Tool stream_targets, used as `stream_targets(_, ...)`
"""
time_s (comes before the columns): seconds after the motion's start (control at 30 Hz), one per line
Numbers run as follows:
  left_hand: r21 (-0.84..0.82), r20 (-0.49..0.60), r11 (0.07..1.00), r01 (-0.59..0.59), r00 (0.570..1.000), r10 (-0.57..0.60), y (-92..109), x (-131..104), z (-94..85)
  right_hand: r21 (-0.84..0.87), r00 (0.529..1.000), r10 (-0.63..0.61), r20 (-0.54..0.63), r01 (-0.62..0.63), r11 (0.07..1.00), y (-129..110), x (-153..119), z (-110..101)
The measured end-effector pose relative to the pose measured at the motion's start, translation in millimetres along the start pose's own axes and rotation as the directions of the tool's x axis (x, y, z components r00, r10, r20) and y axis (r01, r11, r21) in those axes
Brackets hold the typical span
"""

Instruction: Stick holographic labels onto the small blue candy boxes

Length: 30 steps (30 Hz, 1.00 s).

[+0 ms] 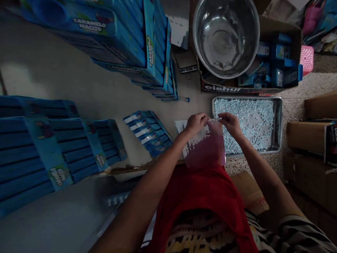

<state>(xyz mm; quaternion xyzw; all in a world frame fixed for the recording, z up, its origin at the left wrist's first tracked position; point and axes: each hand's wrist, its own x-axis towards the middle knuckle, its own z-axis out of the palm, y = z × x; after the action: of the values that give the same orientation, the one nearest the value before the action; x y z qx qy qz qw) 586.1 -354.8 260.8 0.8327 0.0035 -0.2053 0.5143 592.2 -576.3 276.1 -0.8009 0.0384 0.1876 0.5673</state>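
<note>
A clear plastic bag [204, 147] hangs in front of the red apron [200, 189], its surface shiny and tinted by the red behind it. My left hand [197, 123] pinches the bag's top edge near the middle. At the top right corner of the bag, my right hand [230, 123] has its fingers closed on the same edge. Just beyond my right hand lies a metal tray [278, 126] of small pale blue and white candy-like pellets [242, 119]. Whether the bag's mouth is parted cannot be made out.
Flattened blue packets [150, 133] lie left of the bag. Tall stacks of blue boxes [155, 63] and more blue boxes [52, 147] stand at left. A steel bowl [226, 38] rests on a carton [223, 88] behind. Brown cartons [308, 172] line the right side.
</note>
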Motion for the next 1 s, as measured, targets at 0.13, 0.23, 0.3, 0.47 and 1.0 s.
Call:
stream_targets(0.13, -0.025, -0.218, 0.999, 0.046, 0.975, -0.05, 13, -4, -23.0, -0.022, 0.994, 0.047, 0.099, -0.045, 0.999, -13, -22, -21)
stream_targets(0.23, -0.147, -0.442, 0.985, 0.084, 0.886, -0.142, 19, -10, -47.8, -0.234, 0.946, 0.233, 0.226, -0.18, 0.956, -16, -47, -60)
stream_targets(0.3, -0.191, -0.487, 0.978, 0.079, 0.858, -0.164, 25, -17, -60.8, -0.233, 0.919, 0.323, 0.228, -0.271, 0.934, -15, -64, -85)
stream_targets(0.47, -0.131, -0.474, 0.991, 0.003, 0.878, -0.065, 52, -37, -73.4, -0.02, 0.899, 0.389, 0.203, -0.393, 0.919, -20, -90, -111)
stream_targets(1.0, 0.074, -0.314, 0.989, -0.127, 0.939, 0.144, 117, -80, -98.9, -0.45, 0.893, -0.407, 0.191, 0.448, 0.772, -177, -54, -53)
